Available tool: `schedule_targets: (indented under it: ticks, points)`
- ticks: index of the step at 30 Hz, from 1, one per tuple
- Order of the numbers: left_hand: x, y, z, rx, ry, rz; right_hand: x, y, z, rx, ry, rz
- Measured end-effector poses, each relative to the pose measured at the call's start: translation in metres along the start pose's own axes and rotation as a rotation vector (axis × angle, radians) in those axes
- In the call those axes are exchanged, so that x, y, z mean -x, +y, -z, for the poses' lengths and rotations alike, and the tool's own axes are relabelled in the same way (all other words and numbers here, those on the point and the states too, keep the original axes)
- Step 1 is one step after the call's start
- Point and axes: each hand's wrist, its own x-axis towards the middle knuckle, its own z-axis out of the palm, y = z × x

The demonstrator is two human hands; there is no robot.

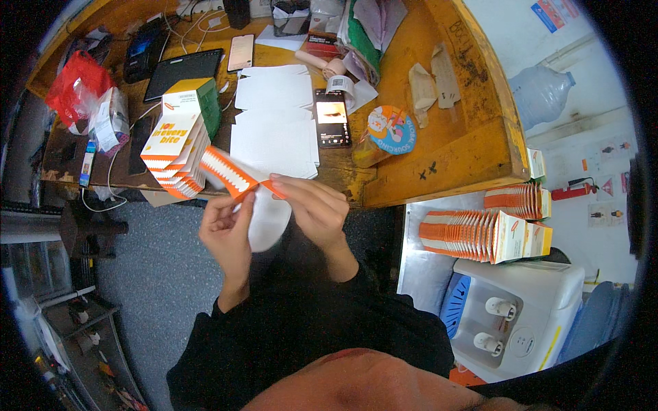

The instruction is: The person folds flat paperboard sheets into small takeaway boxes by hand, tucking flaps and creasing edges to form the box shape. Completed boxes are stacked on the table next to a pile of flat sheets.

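Overhead, both hands at table edge, gripping one flat carton (240, 179), orange and white, held in air just in front of wooden table (473, 147). Left hand (226, 229) curled, fingers pinching carton's lower edge. Right hand (317, 205) closed on carton's right end. Stack of folded cartons (179, 147) on table just left. White sheets (274, 130) behind carton. Phone (332, 118) beside sheets.
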Motion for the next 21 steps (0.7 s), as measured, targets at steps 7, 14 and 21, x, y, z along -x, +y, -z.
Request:
schedule_targets:
  ticks: [7,14,21]
  points:
    - [-0.003,-0.015,0.011,-0.464,0.050,-0.437,-0.009,-0.005,0.013,0.002,-0.087,-0.193]
    - [0.007,-0.026,-0.003,-0.553,0.093,-0.528,0.010,-0.032,-0.009,-0.070,0.079,-0.420]
    - [0.011,-0.027,-0.005,-0.484,0.055,-0.509,0.017,-0.025,-0.016,-0.055,0.107,-0.331]
